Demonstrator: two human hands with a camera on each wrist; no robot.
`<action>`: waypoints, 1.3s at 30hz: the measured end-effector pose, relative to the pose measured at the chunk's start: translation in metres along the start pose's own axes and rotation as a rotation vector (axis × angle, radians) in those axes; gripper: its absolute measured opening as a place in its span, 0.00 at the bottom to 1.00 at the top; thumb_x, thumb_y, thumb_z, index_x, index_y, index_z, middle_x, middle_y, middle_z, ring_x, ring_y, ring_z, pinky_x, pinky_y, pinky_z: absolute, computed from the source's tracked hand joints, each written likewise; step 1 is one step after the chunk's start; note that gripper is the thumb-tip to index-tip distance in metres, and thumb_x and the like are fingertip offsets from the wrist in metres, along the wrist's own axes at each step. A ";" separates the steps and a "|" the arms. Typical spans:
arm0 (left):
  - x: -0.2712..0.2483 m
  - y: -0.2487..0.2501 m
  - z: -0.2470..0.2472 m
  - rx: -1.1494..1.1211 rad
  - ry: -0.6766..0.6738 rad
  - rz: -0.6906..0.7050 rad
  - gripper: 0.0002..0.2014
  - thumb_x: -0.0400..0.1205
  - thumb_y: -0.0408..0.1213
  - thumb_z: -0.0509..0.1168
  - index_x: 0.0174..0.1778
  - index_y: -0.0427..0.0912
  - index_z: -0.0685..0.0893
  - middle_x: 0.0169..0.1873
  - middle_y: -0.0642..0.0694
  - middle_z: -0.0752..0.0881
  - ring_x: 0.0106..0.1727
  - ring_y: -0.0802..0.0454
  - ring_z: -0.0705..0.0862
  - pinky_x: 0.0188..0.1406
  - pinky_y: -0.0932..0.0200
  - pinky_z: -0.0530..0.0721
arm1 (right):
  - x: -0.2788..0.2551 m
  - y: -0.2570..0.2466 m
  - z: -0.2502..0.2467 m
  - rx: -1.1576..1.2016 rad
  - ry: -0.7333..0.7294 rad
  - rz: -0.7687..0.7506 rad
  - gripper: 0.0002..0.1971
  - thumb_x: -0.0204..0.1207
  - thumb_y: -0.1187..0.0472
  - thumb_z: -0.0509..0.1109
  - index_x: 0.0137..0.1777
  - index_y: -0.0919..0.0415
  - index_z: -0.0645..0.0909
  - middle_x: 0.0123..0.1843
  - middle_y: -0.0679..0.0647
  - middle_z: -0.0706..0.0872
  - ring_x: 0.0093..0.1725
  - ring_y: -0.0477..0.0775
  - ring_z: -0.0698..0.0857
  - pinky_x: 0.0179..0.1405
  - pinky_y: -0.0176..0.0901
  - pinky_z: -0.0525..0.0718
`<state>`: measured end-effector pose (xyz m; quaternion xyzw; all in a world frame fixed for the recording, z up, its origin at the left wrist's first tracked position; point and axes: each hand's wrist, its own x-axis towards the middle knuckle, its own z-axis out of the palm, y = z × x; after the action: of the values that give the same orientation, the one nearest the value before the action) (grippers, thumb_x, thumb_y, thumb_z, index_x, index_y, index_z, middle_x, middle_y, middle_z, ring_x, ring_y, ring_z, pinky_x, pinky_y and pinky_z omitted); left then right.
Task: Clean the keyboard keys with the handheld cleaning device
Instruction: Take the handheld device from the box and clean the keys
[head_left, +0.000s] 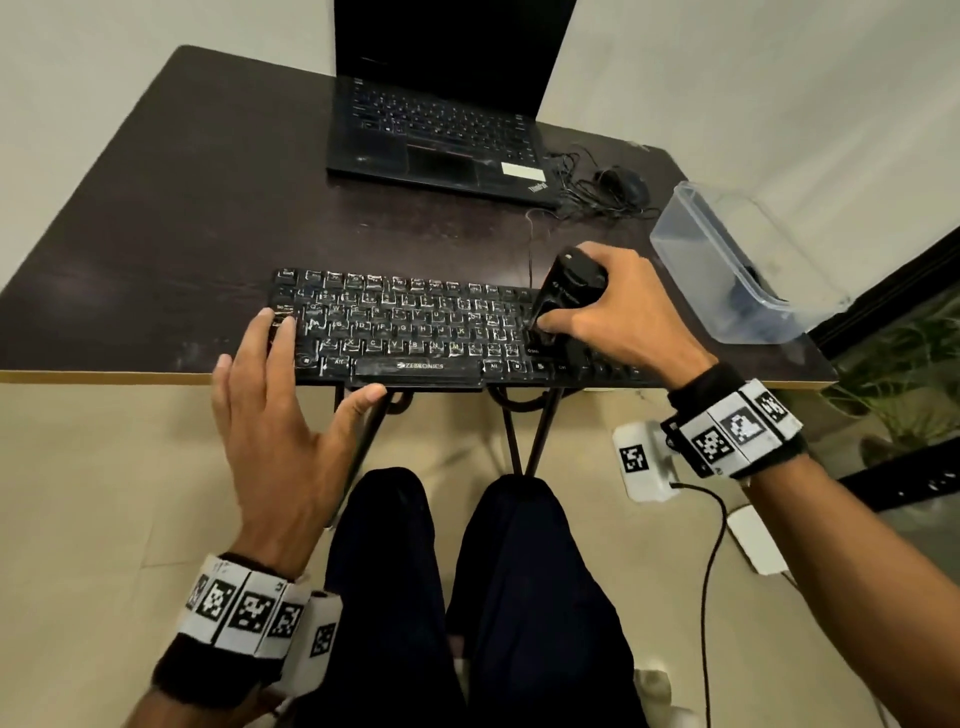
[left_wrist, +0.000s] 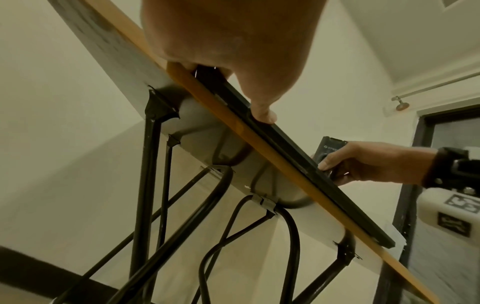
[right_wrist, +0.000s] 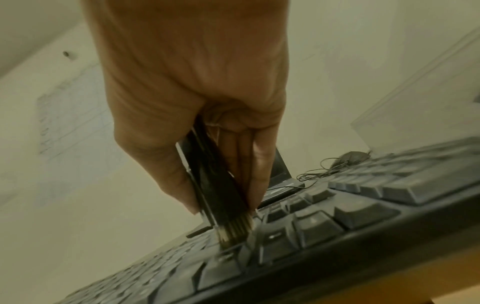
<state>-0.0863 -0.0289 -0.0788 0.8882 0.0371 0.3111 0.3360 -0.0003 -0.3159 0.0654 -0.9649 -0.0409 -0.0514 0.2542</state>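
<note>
Mid-sweep, I noted my right hand (head_left: 631, 312) gripping the brush (right_wrist: 221, 195), bristles below its fingertips on the keyboard (head_left: 415, 327); left hand (head_left: 280, 415), fingers spread, steadied it. Next, I judged: leftward strokes.

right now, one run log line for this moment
right hand grips brush | bristles on keyboard right side | left hand flat on left end

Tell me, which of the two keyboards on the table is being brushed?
The separate Zebronics keyboard at the table's near edge: the right hand holds the cleaning brush on its keys. The laptop behind sits untouched.
</note>
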 end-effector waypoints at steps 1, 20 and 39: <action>-0.001 0.001 0.001 -0.016 0.010 -0.014 0.43 0.83 0.63 0.70 0.86 0.35 0.71 0.88 0.40 0.68 0.90 0.43 0.65 0.93 0.40 0.52 | 0.002 0.001 0.000 0.022 0.028 0.028 0.17 0.65 0.57 0.89 0.48 0.58 0.86 0.43 0.51 0.93 0.45 0.56 0.92 0.52 0.60 0.91; 0.003 -0.013 -0.009 0.090 0.000 0.049 0.44 0.81 0.63 0.70 0.87 0.38 0.70 0.88 0.43 0.70 0.89 0.46 0.69 0.91 0.39 0.56 | -0.011 0.002 0.016 0.180 0.067 -0.086 0.19 0.68 0.58 0.87 0.55 0.52 0.84 0.45 0.43 0.91 0.48 0.46 0.91 0.56 0.54 0.90; 0.000 -0.014 -0.011 0.009 0.004 0.031 0.41 0.82 0.59 0.70 0.86 0.37 0.72 0.88 0.43 0.71 0.88 0.47 0.69 0.90 0.37 0.55 | -0.034 0.021 0.000 0.355 0.042 0.131 0.15 0.73 0.67 0.85 0.54 0.57 0.85 0.49 0.56 0.95 0.53 0.59 0.94 0.63 0.63 0.92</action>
<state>-0.0907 -0.0118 -0.0816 0.8896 0.0254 0.3177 0.3272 -0.0317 -0.3360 0.0507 -0.9042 0.0187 -0.0471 0.4241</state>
